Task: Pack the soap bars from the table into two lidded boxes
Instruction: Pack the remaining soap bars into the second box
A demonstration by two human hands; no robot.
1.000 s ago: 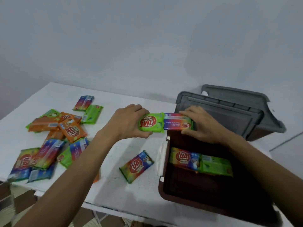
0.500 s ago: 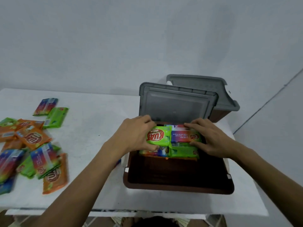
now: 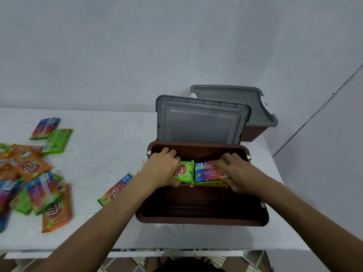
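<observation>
Looking down from the head camera, you have your left hand curled round a green wrapped soap bar and your right hand curled round a blue-and-red wrapped soap bar, the two bars touching end to end. A second ago you held this pair in the air over the far left corner of the brown plastic box. Now both are down inside it, in its far half, lying on the bars already packed there, of which only an orange edge shows beneath. Your fingers have not let go yet.

The box's grey lid stands upright at the far side, and a second brown box sits behind it to the right under its own grey cover. I judge that a second layer is now started, with the near half of the box yet to be filled.

Plenty remains on the white table: one multicoloured bar lies just left of the box, and a loose heap of orange, green and blue bars lies at the left edge of the scene.
</observation>
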